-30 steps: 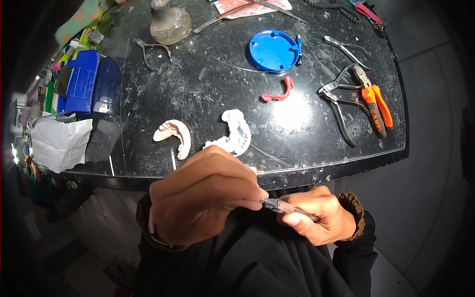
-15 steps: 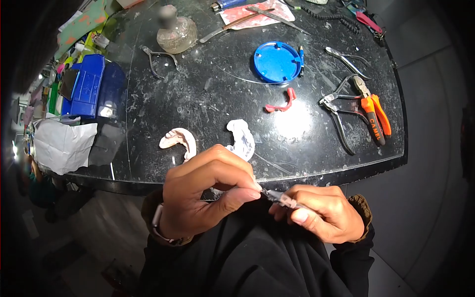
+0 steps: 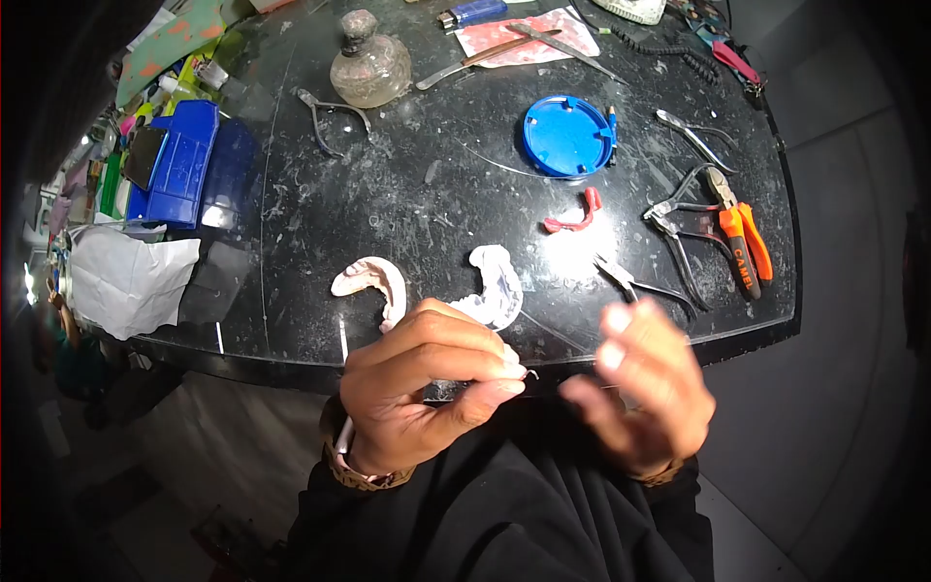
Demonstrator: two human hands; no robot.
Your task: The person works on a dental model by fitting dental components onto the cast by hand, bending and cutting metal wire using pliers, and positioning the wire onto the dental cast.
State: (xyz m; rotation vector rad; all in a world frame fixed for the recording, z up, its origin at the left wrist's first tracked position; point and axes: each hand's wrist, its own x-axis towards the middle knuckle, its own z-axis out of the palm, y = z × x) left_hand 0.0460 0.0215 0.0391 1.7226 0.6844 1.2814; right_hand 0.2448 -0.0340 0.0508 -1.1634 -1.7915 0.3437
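A short piece of bent wire (image 3: 530,374) pokes out from the fingertips of my left hand (image 3: 432,388), which is closed in a pinch at the table's front edge. My right hand (image 3: 645,393), smeared by motion, holds nothing, its thumb and fingers apart. Just beyond its fingertips, small pliers (image 3: 635,283) lie on the table. Behind my left hand are a pinkish dental cast (image 3: 373,278) and a whiter dental cast (image 3: 499,286), each partly covered by the hand. A red, curved wax-like piece (image 3: 579,211) lies farther back.
Orange-handled cutters (image 3: 742,238) and metal pliers (image 3: 679,233) lie at the right, with more pliers (image 3: 693,136) behind. A blue round lid (image 3: 567,138), a glass burner bottle (image 3: 370,73) and knives (image 3: 490,56) stand or lie farther back. At left are a blue box (image 3: 175,165) and crumpled paper (image 3: 136,276).
My right hand has let go of the small pliers, which now lie on the table, and is apart from them. My left hand still pinches the wire. The view has shifted slightly.
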